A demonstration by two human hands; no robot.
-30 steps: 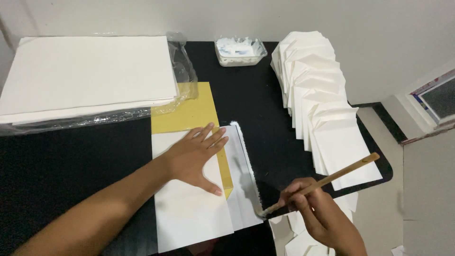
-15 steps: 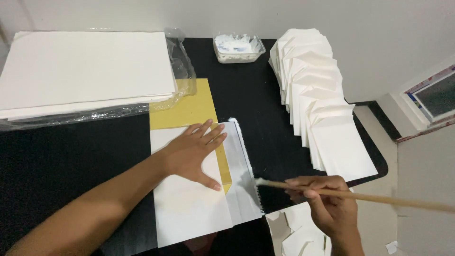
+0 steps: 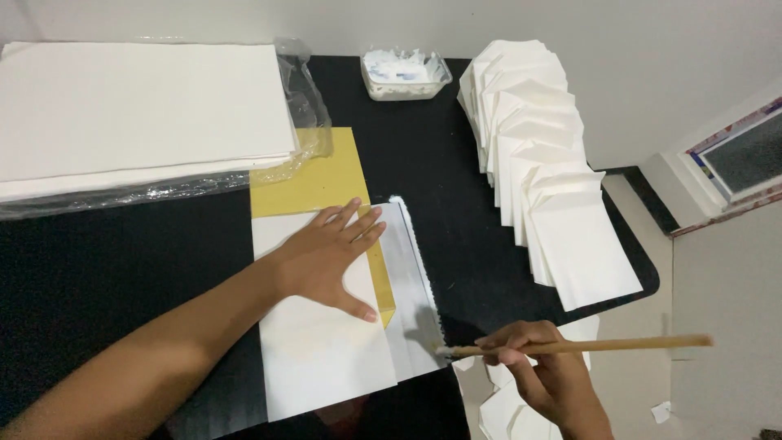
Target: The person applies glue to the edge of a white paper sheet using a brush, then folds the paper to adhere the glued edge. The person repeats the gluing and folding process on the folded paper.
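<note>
My right hand [image 3: 542, 379], fingers pinched round the wooden brush [image 3: 570, 348], has swung its handle out level to the right and drawn the bristles to the near end of the paste-wet paper strip [image 3: 414, 285], so that edge looks coated; my left hand [image 3: 326, 259] stays spread flat and unclenched on the white sheet [image 3: 322, 350] over the yellow guide [image 3: 314, 175]. The paste tub [image 3: 405, 73] sits far across the black table [image 3: 106, 253], the fanned folded envelopes [image 3: 542, 163] right, the wrapped paper stack [image 3: 138, 114] far left; nothing blocks me.

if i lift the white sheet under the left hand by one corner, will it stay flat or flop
Probably flop: the white sheet looks thin and lies flat on the black table. It seems light, since the left hand presses flat on it, perhaps to stop sliding. The strip near the brush in the right hand looks glossy, possibly wet and sticky.
</note>
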